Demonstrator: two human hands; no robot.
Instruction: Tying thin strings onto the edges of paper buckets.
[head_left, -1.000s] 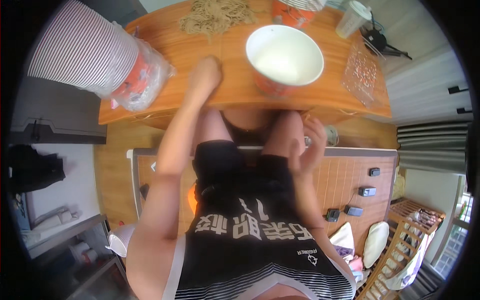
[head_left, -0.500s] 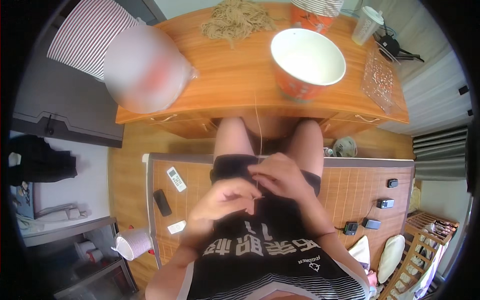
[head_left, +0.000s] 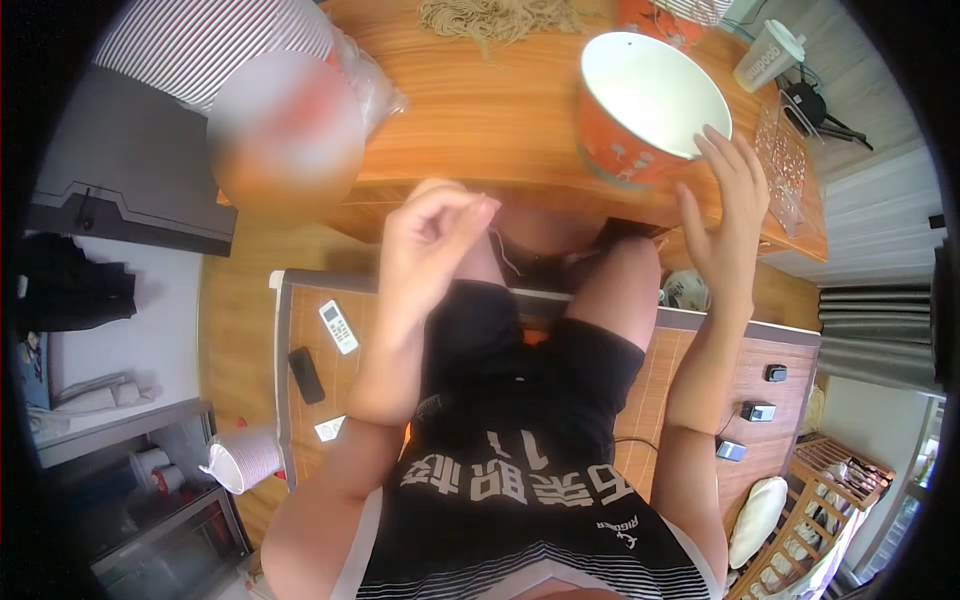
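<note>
My left hand [head_left: 430, 245] is raised in front of the table's near edge, its thumb and index finger pinched together. A thin pale string [head_left: 507, 254] hangs just below those fingertips and appears to be held in them. At the right, my right hand [head_left: 730, 205] is open with its fingers spread. Its fingertips overlap the rim of a large white-lined orange paper bucket [head_left: 625, 150]; whether they touch it I cannot tell. The bucket stands upright on the wooden table [head_left: 470, 120], and its inside is bare white. A heap of tan strings [head_left: 500, 18] lies behind it.
Stacked white buckets [head_left: 210, 50] and a blurred round white-red shape [head_left: 288, 130] fill the left. More orange buckets [head_left: 680, 20], a lidded cup [head_left: 770, 55] and a clear sheet with small pieces [head_left: 782, 165] stand right. A remote [head_left: 338, 327] and phone [head_left: 306, 375] lie beside me.
Both hands have risen from my lap and moved apart. The left is now by the table edge, and the right has opened and reached the bucket. The whole view has shifted slightly.
</note>
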